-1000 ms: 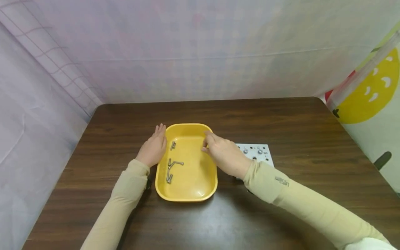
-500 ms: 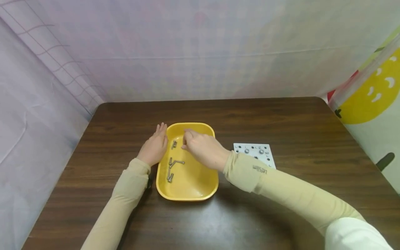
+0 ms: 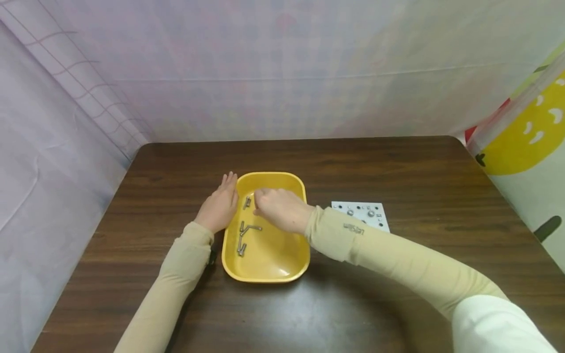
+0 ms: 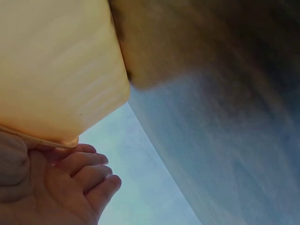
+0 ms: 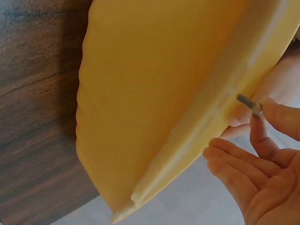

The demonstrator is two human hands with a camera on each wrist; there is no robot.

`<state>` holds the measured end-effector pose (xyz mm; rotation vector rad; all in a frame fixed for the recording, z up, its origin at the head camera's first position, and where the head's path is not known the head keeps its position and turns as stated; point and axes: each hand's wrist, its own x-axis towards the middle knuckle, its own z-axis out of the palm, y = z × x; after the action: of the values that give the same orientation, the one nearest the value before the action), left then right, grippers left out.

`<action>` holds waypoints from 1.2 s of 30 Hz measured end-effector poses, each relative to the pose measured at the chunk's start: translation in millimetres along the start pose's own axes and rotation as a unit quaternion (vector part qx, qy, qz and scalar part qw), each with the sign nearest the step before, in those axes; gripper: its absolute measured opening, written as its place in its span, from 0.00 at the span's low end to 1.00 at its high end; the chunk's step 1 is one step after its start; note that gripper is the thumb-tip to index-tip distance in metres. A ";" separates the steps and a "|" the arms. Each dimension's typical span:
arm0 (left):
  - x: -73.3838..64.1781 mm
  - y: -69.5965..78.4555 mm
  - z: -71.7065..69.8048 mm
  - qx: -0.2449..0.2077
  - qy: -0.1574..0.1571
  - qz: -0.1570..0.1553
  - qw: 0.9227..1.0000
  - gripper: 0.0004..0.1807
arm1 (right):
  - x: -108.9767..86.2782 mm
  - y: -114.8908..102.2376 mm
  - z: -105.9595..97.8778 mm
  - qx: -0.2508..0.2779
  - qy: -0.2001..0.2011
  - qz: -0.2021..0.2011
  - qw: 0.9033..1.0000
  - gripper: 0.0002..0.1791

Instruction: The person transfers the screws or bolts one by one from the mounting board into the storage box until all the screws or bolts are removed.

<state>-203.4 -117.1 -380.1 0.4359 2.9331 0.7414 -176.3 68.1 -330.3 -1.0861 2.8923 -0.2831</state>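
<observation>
A yellow plastic tray (image 3: 273, 262) sits on the table, with several silver screws (image 3: 249, 228) lying along its left side. My left hand (image 3: 218, 203) rests against the tray's left rim, fingers extended; in the left wrist view the hand (image 4: 61, 183) touches the rim with loosely bent fingers. My right hand (image 3: 282, 208) is over the tray's upper middle, close to the topmost screws (image 3: 247, 202). The right wrist view has that hand (image 5: 262, 168) pinching a small metal screw (image 5: 247, 102) between thumb and index finger, its remaining fingers fairly straight.
To the tray's right lies a light grey metal plate (image 3: 359, 213) with holes and bolts, partly covered by my right sleeve (image 3: 388, 252). The dark wooden table (image 3: 423, 171) ends at a back edge before a pale cloth (image 3: 282, 73).
My right hand has moved left from the tray's right rim to over the tray's upper middle, then shifted slightly nearer to me. The left hand keeps its place at the rim.
</observation>
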 end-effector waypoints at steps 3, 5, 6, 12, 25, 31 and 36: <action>-0.3 0.4 1.1 -0.001 0.001 0.002 1.000 0.29 | 1.7 1.5 1.9 -0.002 -0.014 -0.001 1.000 0.14; -0.3 0.3 1.3 0.000 0.002 0.004 1.000 0.29 | 1.9 2.0 1.8 0.003 -0.022 0.004 1.000 0.13; -0.2 0.2 1.3 0.000 0.004 0.005 1.000 0.29 | 1.9 2.4 1.6 0.006 -0.025 0.006 1.000 0.12; 0.5 -0.6 0.9 0.001 0.005 0.004 1.000 0.29 | 1.2 4.5 0.0 0.018 -0.033 0.026 0.999 0.11; 1.4 -0.5 2.3 0.005 0.010 0.011 1.000 0.29 | -17.8 20.4 -6.0 0.032 0.014 0.057 0.998 0.11; 1.7 0.1 2.1 0.003 0.009 0.012 1.000 0.29 | -44.4 37.5 -11.8 0.035 0.066 0.065 0.995 0.09; 1.0 1.1 2.0 0.001 0.003 0.010 1.000 0.29 | -72.2 56.3 -15.6 0.038 0.107 0.076 0.991 0.08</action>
<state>-203.7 -115.0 -381.4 0.4660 2.9388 0.7439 -159.9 159.4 -327.3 -0.8661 3.1007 -0.5275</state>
